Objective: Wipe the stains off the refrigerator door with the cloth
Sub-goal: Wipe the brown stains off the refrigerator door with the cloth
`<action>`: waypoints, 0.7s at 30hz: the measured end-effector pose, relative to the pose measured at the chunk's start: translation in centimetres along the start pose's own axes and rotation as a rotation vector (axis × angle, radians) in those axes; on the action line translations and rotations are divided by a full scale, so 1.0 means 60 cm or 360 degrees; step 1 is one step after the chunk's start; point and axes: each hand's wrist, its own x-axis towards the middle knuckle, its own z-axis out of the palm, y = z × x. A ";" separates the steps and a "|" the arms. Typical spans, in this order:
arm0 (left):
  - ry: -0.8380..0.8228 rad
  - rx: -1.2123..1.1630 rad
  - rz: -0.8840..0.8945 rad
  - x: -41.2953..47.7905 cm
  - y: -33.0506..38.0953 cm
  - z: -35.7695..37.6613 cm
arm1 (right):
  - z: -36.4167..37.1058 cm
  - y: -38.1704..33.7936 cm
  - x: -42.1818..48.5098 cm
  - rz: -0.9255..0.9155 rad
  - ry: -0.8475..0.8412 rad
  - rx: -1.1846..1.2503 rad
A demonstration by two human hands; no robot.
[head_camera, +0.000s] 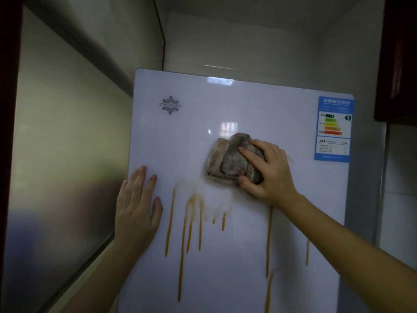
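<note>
A crumpled grey cloth (230,161) sat pressed against the white refrigerator door (259,109), gripped by the right hand (268,170) just above orange drip stains (182,233), some apparently smeared. The left hand (135,208) lay flat, fingers straight, at the door's left edge, with an energy label (334,129) at upper right.

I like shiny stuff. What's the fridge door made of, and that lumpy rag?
The refrigerator door looks like glossy white painted metal or glass, since it mirrors a bright window. The cloth looks like soft, nubbly fabric, grey-brown and bunched into folds where the right hand grips it.
</note>
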 end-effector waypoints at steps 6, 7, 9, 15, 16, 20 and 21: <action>0.0018 0.0011 0.0014 0.000 -0.002 0.001 | -0.005 0.010 -0.002 -0.0054 -0.0067 0.0001; 0.0018 0.0014 0.0012 0.000 -0.001 0.000 | -0.004 0.012 -0.002 -0.0060 -0.0079 -0.0008; 0.0003 0.0021 0.0005 0.000 0.000 -0.001 | -0.001 0.017 -0.004 -0.0072 -0.0099 -0.0017; -0.0089 0.0040 -0.0067 0.005 0.013 -0.010 | -0.003 0.018 -0.007 -0.0101 -0.0077 -0.0023; -0.0107 0.0047 -0.0077 0.007 0.016 -0.013 | -0.004 0.019 -0.008 -0.0092 -0.0077 -0.0024; -0.0137 0.0099 0.0029 0.029 0.038 -0.022 | -0.013 0.033 -0.014 0.0024 -0.0007 -0.0036; -0.0133 0.0100 0.0077 0.038 0.047 -0.021 | -0.017 0.040 -0.015 0.0060 0.0015 -0.0043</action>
